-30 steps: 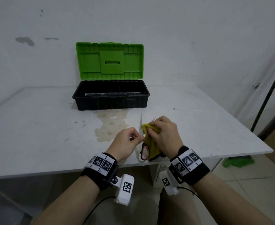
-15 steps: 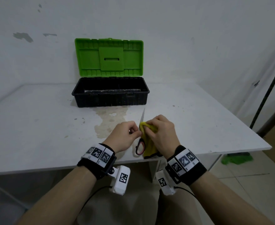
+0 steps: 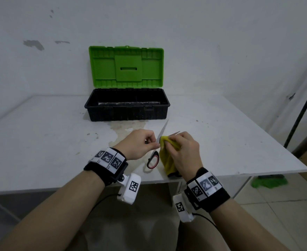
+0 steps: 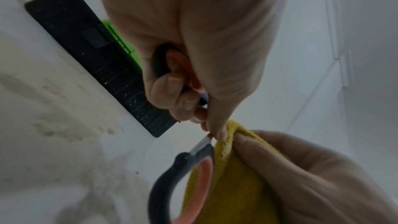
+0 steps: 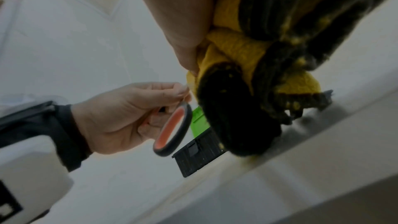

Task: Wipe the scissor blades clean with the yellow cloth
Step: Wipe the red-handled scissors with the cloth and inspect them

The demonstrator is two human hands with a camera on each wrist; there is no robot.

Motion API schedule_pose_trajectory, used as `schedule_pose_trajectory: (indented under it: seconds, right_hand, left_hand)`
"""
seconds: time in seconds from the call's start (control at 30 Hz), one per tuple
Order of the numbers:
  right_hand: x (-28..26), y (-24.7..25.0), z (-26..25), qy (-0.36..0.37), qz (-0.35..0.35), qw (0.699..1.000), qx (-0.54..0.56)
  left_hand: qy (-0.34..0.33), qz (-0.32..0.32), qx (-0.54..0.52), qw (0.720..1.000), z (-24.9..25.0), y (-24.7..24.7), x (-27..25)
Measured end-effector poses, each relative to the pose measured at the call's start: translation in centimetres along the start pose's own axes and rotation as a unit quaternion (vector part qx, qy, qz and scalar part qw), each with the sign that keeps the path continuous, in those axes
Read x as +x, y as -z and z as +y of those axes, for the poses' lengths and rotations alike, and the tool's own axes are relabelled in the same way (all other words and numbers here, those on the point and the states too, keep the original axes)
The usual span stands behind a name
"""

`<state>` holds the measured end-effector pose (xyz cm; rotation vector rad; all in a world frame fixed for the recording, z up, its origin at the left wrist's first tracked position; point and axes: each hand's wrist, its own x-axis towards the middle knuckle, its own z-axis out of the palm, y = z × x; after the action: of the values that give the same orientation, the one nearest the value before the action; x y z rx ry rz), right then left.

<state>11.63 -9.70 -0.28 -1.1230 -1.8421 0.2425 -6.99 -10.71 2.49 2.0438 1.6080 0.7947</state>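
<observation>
The scissors (image 3: 162, 130) have black-and-red handles and stand open over the table's near edge, blades pointing away from me. My left hand (image 3: 153, 142) grips one handle loop (image 4: 170, 67); the other loop (image 3: 152, 161) hangs free. My right hand (image 3: 169, 142) pinches the yellow cloth (image 3: 167, 158) against the base of the blades beside the left fingertips. One long blade and a second tip (image 3: 177, 132) show beyond the cloth. The cloth's lower end is dark and soiled (image 5: 232, 117).
An open toolbox with a black tray (image 3: 127, 113) and an upright green lid (image 3: 126, 67) stands behind the hands on the white table (image 3: 40, 142). A brownish stain (image 3: 123, 129) lies between them. A dark pole (image 3: 303, 109) leans at the right, with something green (image 3: 268, 182) on the floor.
The long blade now leans further right than a second ago. The cloth and right hand stay pinched low on the blades, and the left hand keeps its grip on the handle.
</observation>
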Motion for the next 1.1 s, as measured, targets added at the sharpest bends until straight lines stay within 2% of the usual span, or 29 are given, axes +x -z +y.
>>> schedule_pose_trajectory:
  seconds: [0.2,0.33,0.47,0.57,0.67,0.83,0.93,1.1]
  right_hand:
    - [2.0,2.1,1.2,-0.061,0.054,0.997,-0.014]
    - [0.9,1.6,-0.3,-0.001,0.043,0.999,0.006]
    - [-0.4,0.0,-0.6,0.023,0.003,1.000,0.016]
    - [0.4,0.4,0.2,-0.002,0.015,1.000,0.002]
    - [1.9,1.7,1.6,-0.057,0.031,0.998,-0.028]
    - [3.0,3.9,2.8,-0.113,0.066,0.991,-0.007]
    - [2.4,4.4,2.1,-0.121,0.051,0.989,0.061]
    - [1.9,4.3,1.0,-0.132,0.000,0.988,0.082]
  left_hand:
    - [0.012,0.003,0.003,1.000,-0.3,0.4,-0.2]
    - [0.029,0.008,-0.015,0.999,-0.5,-0.1,0.1]
    - [0.000,-0.012,-0.022,1.000,0.1,-0.7,0.1]
    - [-0.005,-0.010,-0.026,1.000,0.0,-0.5,-0.3]
    - [0.004,-0.012,-0.026,1.000,-0.4,-0.2,-0.5]
    - [0.079,-0.028,-0.073,0.994,-0.8,0.1,-0.6]
    - [0.110,-0.062,-0.118,0.985,-0.8,0.3,-0.4]
    - [0.112,-0.087,-0.123,0.982,-0.8,0.3,-0.4]
